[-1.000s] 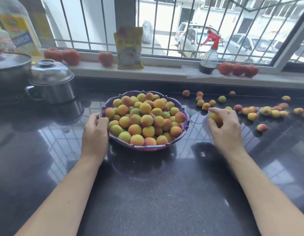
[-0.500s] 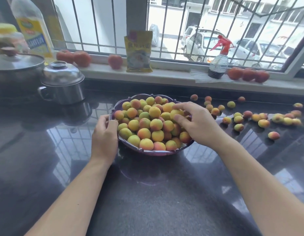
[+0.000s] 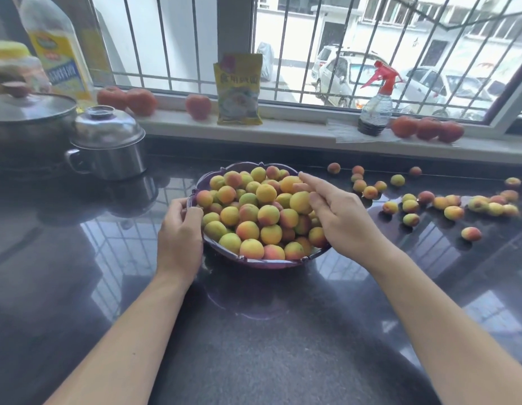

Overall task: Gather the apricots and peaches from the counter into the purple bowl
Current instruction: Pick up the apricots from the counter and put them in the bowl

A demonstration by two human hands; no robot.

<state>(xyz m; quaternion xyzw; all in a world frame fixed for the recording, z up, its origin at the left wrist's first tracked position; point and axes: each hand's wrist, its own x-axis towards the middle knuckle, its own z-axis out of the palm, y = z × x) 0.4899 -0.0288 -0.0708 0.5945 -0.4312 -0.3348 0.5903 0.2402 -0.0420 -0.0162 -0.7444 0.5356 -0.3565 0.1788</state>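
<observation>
Right hand (image 3: 338,217) fingers spread loose over heaped fruit, nothing pinched: drop step, seemingly. Left hand (image 3: 181,229) fingers curled on near-left rim of scalloped purple plastic bowl (image 3: 254,263). Next: reach right for scattered small yellow-red apricots and peaches (image 3: 454,212) on glossy black stone counter (image 3: 254,346).

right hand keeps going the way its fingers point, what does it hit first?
The right hand points up-left over the purple bowl. Its fingers already lie on the heaped fruit, so it would probably meet more fruit first, then the bowl's far rim; depth is unclear.
</observation>
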